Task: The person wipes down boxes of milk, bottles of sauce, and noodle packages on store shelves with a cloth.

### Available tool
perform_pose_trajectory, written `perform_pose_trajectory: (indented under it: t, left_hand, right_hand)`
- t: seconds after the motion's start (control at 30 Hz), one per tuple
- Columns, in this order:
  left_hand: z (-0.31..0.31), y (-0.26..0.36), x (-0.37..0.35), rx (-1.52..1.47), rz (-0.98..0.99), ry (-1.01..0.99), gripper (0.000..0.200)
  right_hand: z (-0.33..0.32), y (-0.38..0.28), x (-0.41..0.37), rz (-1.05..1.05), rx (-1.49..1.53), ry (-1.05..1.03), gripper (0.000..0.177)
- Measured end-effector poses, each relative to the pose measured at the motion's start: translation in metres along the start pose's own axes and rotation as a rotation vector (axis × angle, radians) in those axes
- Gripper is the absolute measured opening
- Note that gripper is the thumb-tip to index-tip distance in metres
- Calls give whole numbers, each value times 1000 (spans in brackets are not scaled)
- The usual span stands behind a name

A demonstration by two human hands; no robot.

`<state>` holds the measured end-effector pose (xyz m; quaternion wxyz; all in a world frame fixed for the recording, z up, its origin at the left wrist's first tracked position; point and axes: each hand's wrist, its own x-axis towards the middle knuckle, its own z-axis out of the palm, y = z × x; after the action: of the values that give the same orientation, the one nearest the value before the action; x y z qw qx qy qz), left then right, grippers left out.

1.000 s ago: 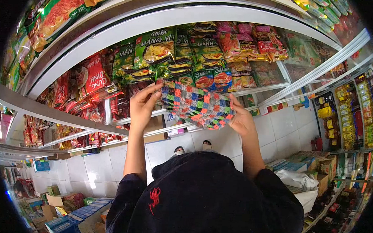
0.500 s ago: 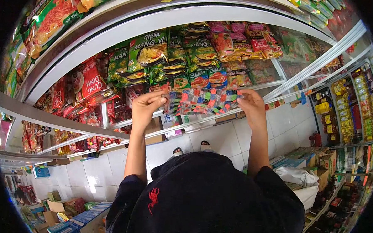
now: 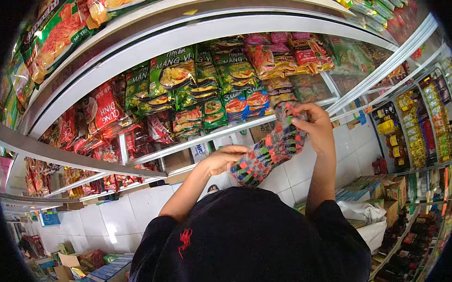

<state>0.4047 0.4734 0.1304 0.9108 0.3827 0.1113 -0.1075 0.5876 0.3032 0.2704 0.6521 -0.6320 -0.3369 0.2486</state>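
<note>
A strip of clear packaging with red, green, blue and black pieces (image 3: 272, 152) hangs slantwise between my hands, over the floor in front of the shelf. Its upper right end is pinched by my right hand (image 3: 313, 125). At its lower left end, the fingers of my left hand (image 3: 224, 160) are pressed together against the edge. Beyond the strip, green noodle packets (image 3: 173, 70) and small blue and red packets (image 3: 245, 102) lie on the shelf.
White shelf rails (image 3: 247, 123) cross in front of me. Red packets (image 3: 104, 105) fill the shelf's left part. Cardboard boxes (image 3: 393, 191) and a white sack (image 3: 368, 235) stand at the right, below yellow packets on racks (image 3: 410, 129). More boxes (image 3: 104, 272) lie lower left.
The strip has gone from level and stretched to slanted and bunched. My left hand has moved down and right; my right hand has shifted slightly right. The view has shifted a little.
</note>
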Motion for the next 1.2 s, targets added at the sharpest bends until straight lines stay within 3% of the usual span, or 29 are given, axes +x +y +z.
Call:
perform_pose_trajectory:
  t: [0.03, 0.1, 0.13, 0.17, 0.23, 0.33, 0.43, 0.47, 0.5, 0.53, 0.57, 0.63, 0.7, 0.73, 0.77, 0.83, 0.9, 0.97, 1.03, 1.1, 1.17, 1.2]
  left_hand:
    - [-8, -1, -1, 2, 0, -2, 37]
    - [-1, 21, -16, 437, 275, 212, 33]
    - [6, 37, -29, 408, 266, 240, 31]
    - [3, 40, -35, 514, 417, 318, 29]
    - [3, 54, -48, 781, 527, 513, 28]
    - [28, 84, -71, 1044, 545, 657, 24]
    - [48, 109, -85, 1218, 518, 768, 20]
    - [55, 115, -88, 1177, 492, 782, 14]
    - [57, 120, -91, 1177, 492, 788, 14]
    - [57, 126, -94, 1314, 644, 798, 13]
    - [58, 131, -98, 1451, 798, 802, 12]
    - [64, 133, -107, 1434, 808, 810, 8]
    - [74, 133, -113, 963, 865, 655, 8]
    - [84, 132, -125, 958, 749, 660, 11]
    - [94, 133, -130, 891, 824, 558, 8]
    - [103, 136, -145, 922, 885, 374, 5]
    - [105, 138, -154, 783, 843, 228, 8]
    - [93, 137, -145, 561, 871, 125, 18]
    - [69, 112, -113, 200, 787, 627, 27]
    - [26, 75, -74, -297, 393, 361, 37]
    - [-8, 38, -65, -782, 97, -278, 44]
    - [-14, 23, -63, -723, 49, 6, 46]
  right_hand:
    - [-5, -1, 0, -2, 0, 2, 25]
    - [-15, -4, -1, 9, -150, 57, 29]
    - [-20, -1, -2, 15, -163, 91, 29]
    - [-26, 4, -1, 15, -163, 94, 29]
    - [-36, 11, 3, -17, -307, 4, 24]
    - [-36, 4, 8, 112, -492, -64, 23]
    - [-28, -22, 20, 64, -718, -145, 18]
    - [-28, -25, 24, 65, -717, -148, 18]
    - [-29, -27, 28, -135, -723, -215, 18]
    - [-28, -29, 32, -339, -722, -280, 18]
    - [-26, -30, 33, -346, -719, -284, 18]
    - [-20, -33, 28, -320, -331, -214, 17]
    - [-15, -37, 17, -275, -221, -226, 16]
    - [-12, -36, 14, -389, -78, -295, 15]
    - [-8, -35, 11, -498, 70, -365, 15]
    - [4, -40, 9, -503, 179, -384, 17]
    - [11, -41, 10, -436, 682, -584, 17]
    - [20, -30, 12, -423, 716, -539, 19]
    - [36, -19, 16, -232, 227, 21, 29]
    - [68, 13, 17, 227, 306, 258, 40]
    - [64, 68, 14, 801, 790, -86, 42]
    - [66, 112, 6, 811, 891, -148, 41]
